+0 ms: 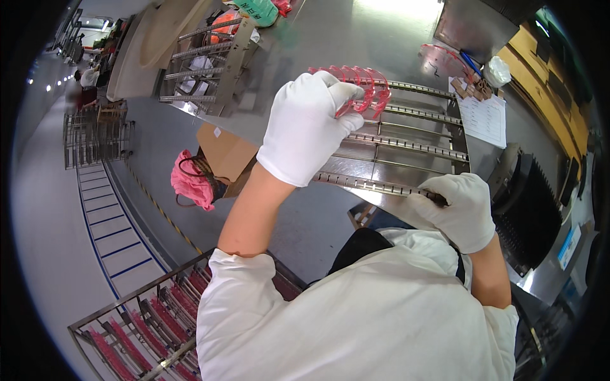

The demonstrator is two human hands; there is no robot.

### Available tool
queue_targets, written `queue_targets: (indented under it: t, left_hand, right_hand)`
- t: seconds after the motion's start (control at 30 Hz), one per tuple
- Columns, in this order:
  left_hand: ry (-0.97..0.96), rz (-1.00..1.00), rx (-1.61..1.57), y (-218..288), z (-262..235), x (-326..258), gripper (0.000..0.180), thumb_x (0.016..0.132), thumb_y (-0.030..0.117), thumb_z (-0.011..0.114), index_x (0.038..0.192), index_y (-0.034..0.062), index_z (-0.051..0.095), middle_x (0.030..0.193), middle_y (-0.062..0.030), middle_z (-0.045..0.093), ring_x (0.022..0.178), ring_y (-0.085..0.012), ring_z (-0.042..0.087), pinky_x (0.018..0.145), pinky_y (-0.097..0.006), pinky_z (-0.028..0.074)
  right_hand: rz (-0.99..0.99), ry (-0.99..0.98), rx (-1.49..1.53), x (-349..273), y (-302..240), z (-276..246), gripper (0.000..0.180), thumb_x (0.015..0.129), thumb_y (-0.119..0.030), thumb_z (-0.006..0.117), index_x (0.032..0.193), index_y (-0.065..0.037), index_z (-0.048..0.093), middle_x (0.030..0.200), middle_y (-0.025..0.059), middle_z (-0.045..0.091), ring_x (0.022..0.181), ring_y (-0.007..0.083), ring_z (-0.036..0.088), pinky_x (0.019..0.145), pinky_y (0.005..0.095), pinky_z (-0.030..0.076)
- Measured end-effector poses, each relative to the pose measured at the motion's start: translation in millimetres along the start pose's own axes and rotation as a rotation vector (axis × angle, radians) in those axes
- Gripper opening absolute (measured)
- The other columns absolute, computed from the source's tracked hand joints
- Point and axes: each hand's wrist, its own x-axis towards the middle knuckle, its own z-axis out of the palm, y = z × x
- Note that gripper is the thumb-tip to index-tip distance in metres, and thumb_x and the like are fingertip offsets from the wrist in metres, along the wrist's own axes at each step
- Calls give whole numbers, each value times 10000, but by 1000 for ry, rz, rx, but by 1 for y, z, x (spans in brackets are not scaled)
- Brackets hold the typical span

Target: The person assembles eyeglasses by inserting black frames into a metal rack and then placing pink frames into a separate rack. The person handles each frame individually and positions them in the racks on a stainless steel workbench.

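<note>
My left hand [308, 124], in a white glove, is over the far left part of a slotted metal rack [410, 150]. Its thumb and fingers are closed on several curved, translucent pink plastic pieces [380, 95], whose arcs fan out to the right of the fingertips. Whether these pieces touch the slotted bars cannot be told. At the rack's near right corner, my right hand [464, 209], gloved in white too, has its fingers curled round the end of the nearest bar. The rack rests on a grey metal table [343, 38], its near bar along the table's edge.
Another slotted rack [200, 79] stands at the table's left end. A printed sheet [486, 120] and a black ribbed object [527, 209] lie right. Below left are a pink bag [190, 181], a cardboard box [225, 152] and a metal-framed cart [95, 320] holding pink pieces.
</note>
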Motion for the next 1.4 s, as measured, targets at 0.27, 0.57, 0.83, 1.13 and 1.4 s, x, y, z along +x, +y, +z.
queue_targets:
  t: [0.27, 0.57, 0.83, 1.13, 1.4]
  left_hand:
    - [-89, 19, 70, -2, 9, 9, 289, 679, 242, 886, 908, 105, 775, 850, -58, 659, 801, -273, 620, 737, -406, 517]
    - [-121, 23, -9, -10, 10, 10, 176, 756, 223, 831, 868, 94, 787, 819, -60, 662, 820, -275, 629, 765, -400, 509]
    - [-138, 26, -43, -17, 6, 10, 163, 751, 166, 829, 888, 85, 794, 799, -69, 658, 809, -281, 626, 745, -406, 500]
    - [-347, -130, -342, -14, -4, -10, 142, 823, 83, 802, 963, 62, 793, 855, -63, 660, 793, -196, 659, 720, -324, 523]
    - [11, -680, -381, -90, 36, -70, 395, 948, 227, 737, 1267, 5, 666, 1031, -106, 689, 885, -174, 645, 853, -322, 536]
  right_hand:
    - [-11, -33, -11, -8, 8, 4, 214, 709, -220, 855, 750, -120, 670, 668, 21, 678, 571, 224, 638, 581, 338, 461]
    - [-9, -48, -4, -6, 11, 2, 216, 710, -225, 853, 747, -121, 668, 647, 28, 668, 568, 230, 641, 575, 341, 449]
    - [-12, -44, -9, -6, 12, 2, 219, 700, -225, 854, 750, -125, 666, 639, 23, 662, 553, 226, 630, 567, 334, 443]
    - [-19, -172, -39, -34, 15, 26, 259, 730, -267, 843, 718, -114, 634, 576, 25, 607, 513, 222, 607, 542, 342, 440]
    - [52, -296, -53, -55, 21, 52, 323, 782, -338, 816, 664, -112, 618, 541, 54, 576, 499, 250, 600, 529, 375, 466]
